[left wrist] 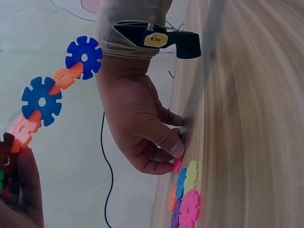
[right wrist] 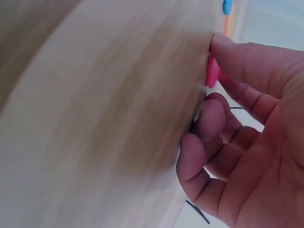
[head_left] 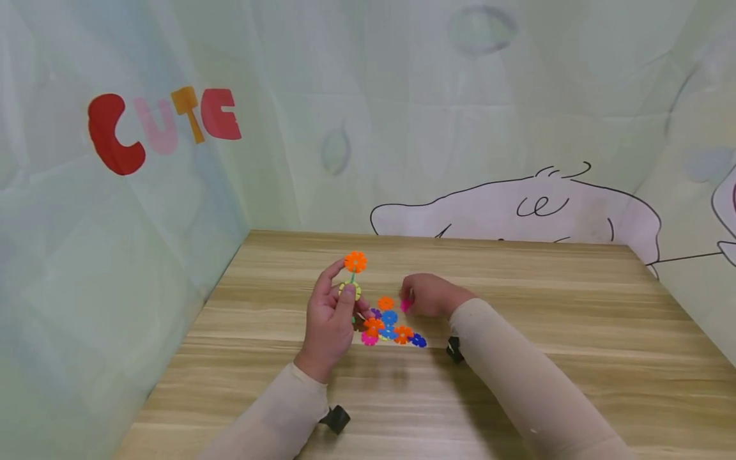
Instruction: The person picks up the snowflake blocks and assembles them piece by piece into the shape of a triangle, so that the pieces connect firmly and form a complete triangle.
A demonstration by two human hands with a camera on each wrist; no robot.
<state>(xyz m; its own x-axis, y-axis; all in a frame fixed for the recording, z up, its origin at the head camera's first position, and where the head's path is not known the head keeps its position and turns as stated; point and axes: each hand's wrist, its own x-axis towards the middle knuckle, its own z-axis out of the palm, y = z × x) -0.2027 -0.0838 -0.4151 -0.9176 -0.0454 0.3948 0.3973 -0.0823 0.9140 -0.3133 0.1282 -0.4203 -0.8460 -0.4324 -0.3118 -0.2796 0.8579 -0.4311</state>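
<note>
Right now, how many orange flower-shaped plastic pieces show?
4: one orange piece beside the left hand, two in the multicoloured chain right of it, one on the wooden table; the hand may hide more.

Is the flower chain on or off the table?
Off: the left hand holds the flower chain, whose blue end shows against the wall, apart from the table.

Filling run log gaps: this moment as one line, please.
left hand: holds flower-piece chain | right hand: pinches pink piece | other loose pieces: on table
</note>
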